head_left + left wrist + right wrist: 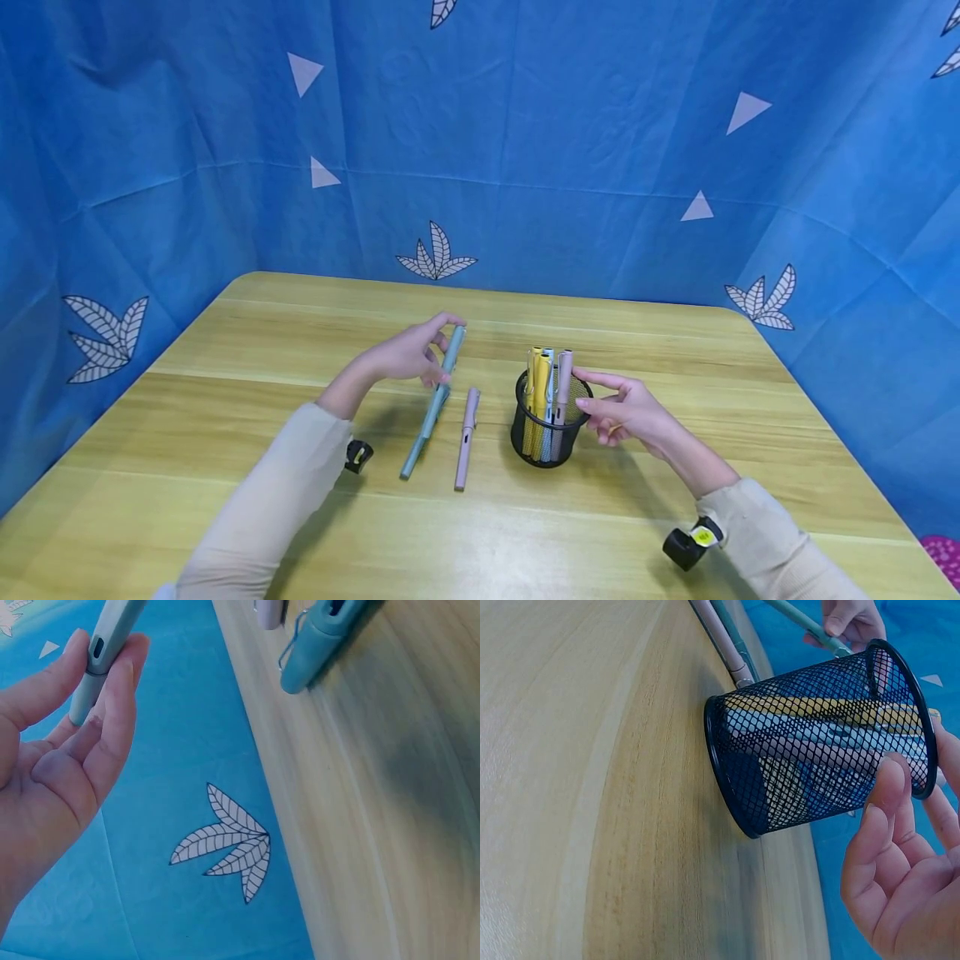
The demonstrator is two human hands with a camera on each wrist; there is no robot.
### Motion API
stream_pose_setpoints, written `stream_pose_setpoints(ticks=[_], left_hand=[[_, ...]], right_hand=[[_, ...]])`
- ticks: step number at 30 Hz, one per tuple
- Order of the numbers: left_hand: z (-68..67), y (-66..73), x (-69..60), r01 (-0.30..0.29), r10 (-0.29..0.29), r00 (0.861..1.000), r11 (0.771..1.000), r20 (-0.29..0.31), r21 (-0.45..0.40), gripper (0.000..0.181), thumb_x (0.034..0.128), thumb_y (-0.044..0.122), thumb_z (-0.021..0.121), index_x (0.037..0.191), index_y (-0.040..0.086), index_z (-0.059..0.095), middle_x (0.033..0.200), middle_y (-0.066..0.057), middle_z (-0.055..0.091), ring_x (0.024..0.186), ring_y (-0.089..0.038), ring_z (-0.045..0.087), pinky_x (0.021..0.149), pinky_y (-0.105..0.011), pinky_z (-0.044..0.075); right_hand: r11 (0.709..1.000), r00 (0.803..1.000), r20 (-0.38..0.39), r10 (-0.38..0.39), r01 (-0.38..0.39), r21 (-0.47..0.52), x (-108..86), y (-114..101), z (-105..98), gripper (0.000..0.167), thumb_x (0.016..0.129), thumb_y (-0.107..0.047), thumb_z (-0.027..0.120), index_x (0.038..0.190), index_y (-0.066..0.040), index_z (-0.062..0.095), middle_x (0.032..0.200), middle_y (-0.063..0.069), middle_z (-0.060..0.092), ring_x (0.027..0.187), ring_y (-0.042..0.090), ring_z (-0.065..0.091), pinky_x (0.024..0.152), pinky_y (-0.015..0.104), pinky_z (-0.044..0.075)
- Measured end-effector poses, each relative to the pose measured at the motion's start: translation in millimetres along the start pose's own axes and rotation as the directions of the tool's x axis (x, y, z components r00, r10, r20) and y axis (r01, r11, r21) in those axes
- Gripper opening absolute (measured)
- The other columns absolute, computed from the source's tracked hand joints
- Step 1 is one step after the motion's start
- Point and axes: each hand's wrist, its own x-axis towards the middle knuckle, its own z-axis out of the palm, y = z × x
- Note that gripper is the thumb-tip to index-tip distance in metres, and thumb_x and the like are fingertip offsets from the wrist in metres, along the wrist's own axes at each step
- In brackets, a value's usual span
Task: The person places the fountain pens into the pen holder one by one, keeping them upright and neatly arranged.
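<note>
My left hand [408,350] pinches a teal pen [111,645] between thumb and fingers, raised off the table. Below it a second teal pen [423,433] lies on the wood, its clip end showing in the left wrist view. Just right of that lies a lilac pen [465,442]. A black mesh pen holder [817,742] stands upright on the table, with yellow pens [540,387], a light blue pen [550,400] and another lilac pen [564,379] in it. My right hand [626,408] grips the holder's rim on its right side, thumb and fingertips at the edge.
The wooden table [337,533] has rounded far corners. Behind it and at both sides hangs a blue cloth [480,125] with leaf and triangle prints. A small black camera [686,546] is strapped at the right wrist, another [358,456] at the left.
</note>
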Motion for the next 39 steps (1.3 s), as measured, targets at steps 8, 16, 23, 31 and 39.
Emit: stream_pose_setpoints(ticks=[8, 16, 23, 31, 39], left_hand=[[1.6, 10.7, 2.3, -0.069, 0.068, 0.994, 0.998, -0.082, -0.006, 0.075, 0.0760, -0.011, 0.063, 0.136, 0.011, 0.024, 0.101, -0.020, 0.046, 0.068, -0.024, 0.060, 0.066, -0.044, 0.051], [4.9, 19.3, 6.7, -0.096, 0.094, 0.989, 0.995, -0.115, -0.014, 0.076, 0.0755, -0.010, 0.064, 0.137, 0.014, 0.025, 0.101, -0.018, 0.046, 0.069, -0.030, 0.060, 0.068, -0.047, 0.050], [8.8, 26.6, 12.5, -0.154, 0.150, 0.973, 0.988, -0.176, -0.011, 0.077, 0.0744, -0.008, 0.067, 0.135, 0.015, 0.026, 0.098, -0.016, 0.047, 0.060, -0.025, 0.057, 0.062, -0.041, 0.051], [11.3, 33.8, 15.0, -0.216, 0.197, 0.945, 0.975, -0.261, -0.046, 0.076, 0.0759, -0.006, 0.066, 0.136, 0.015, 0.025, 0.098, -0.017, 0.048, 0.071, -0.037, 0.059, 0.062, -0.038, 0.051], [17.0, 37.9, 19.5, -0.276, 0.242, 0.896, 0.960, -0.372, -0.040, 0.075, 0.0738, -0.006, 0.068, 0.134, 0.015, 0.029, 0.093, -0.014, 0.052, 0.062, -0.023, 0.059, 0.060, -0.041, 0.052]], right_hand=[[1.000, 1.000, 0.009, -0.008, 0.008, -0.001, -0.1, -1, -1, 0.067, 0.082, -0.020, 0.066, 0.139, -0.010, 0.031, 0.066, 0.014, 0.062, 0.045, 0.013, 0.053, 0.046, 0.024, 0.047], [1.000, 1.000, 0.009, -0.009, 0.009, 0.001, 0.7, 0, -1, 0.068, 0.081, -0.020, 0.066, 0.138, -0.010, 0.031, 0.066, 0.014, 0.062, 0.045, 0.013, 0.053, 0.046, 0.025, 0.047], [1.000, 1.000, 0.006, -0.006, 0.005, 0.007, 0.4, 0, 0, 0.068, 0.081, -0.020, 0.066, 0.138, -0.011, 0.032, 0.065, 0.013, 0.061, 0.045, 0.013, 0.053, 0.046, 0.024, 0.047], [1.000, 1.000, 0.008, -0.009, 0.009, 0.008, 0.8, 0, -1, 0.067, 0.082, -0.020, 0.066, 0.138, -0.010, 0.031, 0.065, 0.014, 0.062, 0.045, 0.013, 0.053, 0.046, 0.024, 0.047], [1.000, 1.000, 0.008, -0.005, 0.005, 0.009, 0.5, 1, -1, 0.067, 0.082, -0.020, 0.066, 0.139, -0.010, 0.031, 0.065, 0.014, 0.062, 0.045, 0.013, 0.053, 0.046, 0.025, 0.047]])
